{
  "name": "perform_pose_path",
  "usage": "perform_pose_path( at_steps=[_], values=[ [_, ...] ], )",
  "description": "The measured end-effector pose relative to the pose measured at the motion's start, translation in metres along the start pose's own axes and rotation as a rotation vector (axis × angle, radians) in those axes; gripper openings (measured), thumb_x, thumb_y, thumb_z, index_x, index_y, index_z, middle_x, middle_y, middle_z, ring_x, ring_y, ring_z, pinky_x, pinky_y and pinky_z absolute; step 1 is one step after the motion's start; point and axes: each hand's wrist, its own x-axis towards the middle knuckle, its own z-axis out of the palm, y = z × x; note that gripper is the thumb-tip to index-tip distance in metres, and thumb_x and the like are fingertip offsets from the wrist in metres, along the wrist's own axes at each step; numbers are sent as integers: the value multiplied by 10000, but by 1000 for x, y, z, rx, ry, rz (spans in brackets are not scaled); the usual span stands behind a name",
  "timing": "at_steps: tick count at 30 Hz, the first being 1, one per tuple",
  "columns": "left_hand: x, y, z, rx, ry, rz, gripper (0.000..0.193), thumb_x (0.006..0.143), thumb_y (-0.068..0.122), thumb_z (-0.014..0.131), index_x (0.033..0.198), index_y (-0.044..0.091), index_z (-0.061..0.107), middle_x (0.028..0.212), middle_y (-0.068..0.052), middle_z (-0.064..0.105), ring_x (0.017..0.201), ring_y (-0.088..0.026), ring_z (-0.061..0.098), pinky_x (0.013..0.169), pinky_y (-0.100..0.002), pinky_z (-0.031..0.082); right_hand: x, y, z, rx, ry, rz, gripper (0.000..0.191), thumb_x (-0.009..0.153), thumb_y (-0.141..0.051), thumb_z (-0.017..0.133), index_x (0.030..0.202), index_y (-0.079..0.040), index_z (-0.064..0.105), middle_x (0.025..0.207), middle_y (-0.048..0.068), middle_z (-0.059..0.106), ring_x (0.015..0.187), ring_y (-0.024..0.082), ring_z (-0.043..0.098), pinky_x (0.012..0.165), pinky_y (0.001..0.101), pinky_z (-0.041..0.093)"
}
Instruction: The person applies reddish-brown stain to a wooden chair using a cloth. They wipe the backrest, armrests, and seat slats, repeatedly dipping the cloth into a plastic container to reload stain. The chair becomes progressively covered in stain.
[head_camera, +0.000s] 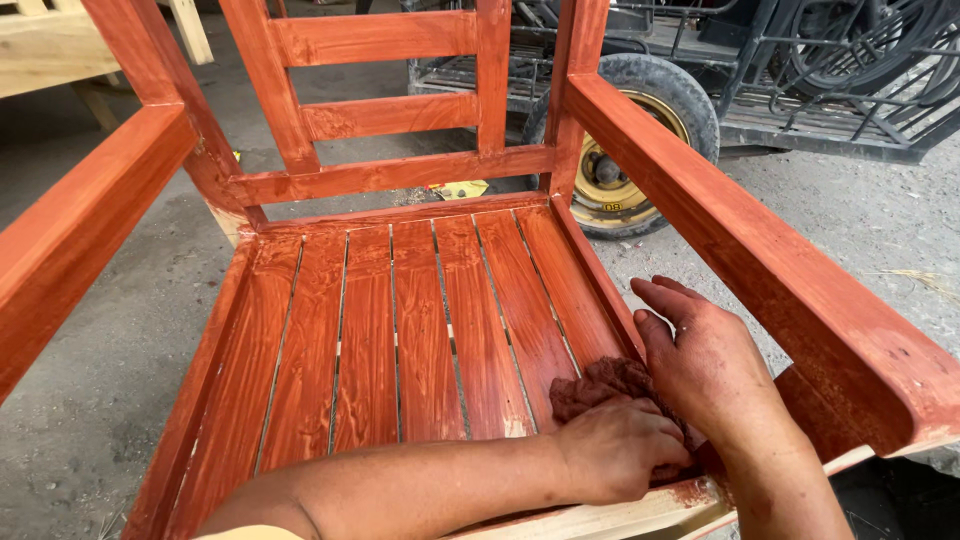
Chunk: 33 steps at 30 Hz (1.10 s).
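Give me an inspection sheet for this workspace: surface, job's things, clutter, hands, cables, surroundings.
Surface: slatted chair seat, stained red-brown and streaky; front edge bare pale wood.
Job's things: stain-soaked rag on the seat's right front corner.
Clutter: yellow scrap on the ground behind the chair.
Hands: left hand presses on the rag; right hand lies against it by the armrest; both stained.
Cables: dark coiled hose or cable on the cart, unclear which.
Surroundings: gravelly ground; cart wheel with yellow hub; unpainted timber upper left.
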Motion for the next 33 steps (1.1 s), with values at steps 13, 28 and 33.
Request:
perform_pose_path(
  at_steps=[13,28,33],
  values=[
    [6,-7,10,-178,-135,36,494,657,-46,638,1113,97,763,1075,-107,776,1098,-283,717,987,-385,569,1,-23,2,1,14,-47,378,923,-211,619,1282,-133,708,1368,132,654,1233,389,608,1027,440,480],
    [-57,10,-19,41,-60,-232,453,800,108,717,1242,208,715,1486,-88,564,1437,-327,464,1124,-681,337,6,-20,5,-15,-19,-57,436,877,-285,697,1286,-135,712,1395,139,639,1251,391,603,1030,436,483],
    [-33,-62,-26,168,157,-303,429,836,96,682,1253,194,697,1466,-98,609,1407,-302,544,1223,-482,412,13,-16,10,-19,-35,-38,441,867,-285,710,1286,-146,715,1388,137,643,1251,383,610,1030,423,490]
  ],
)
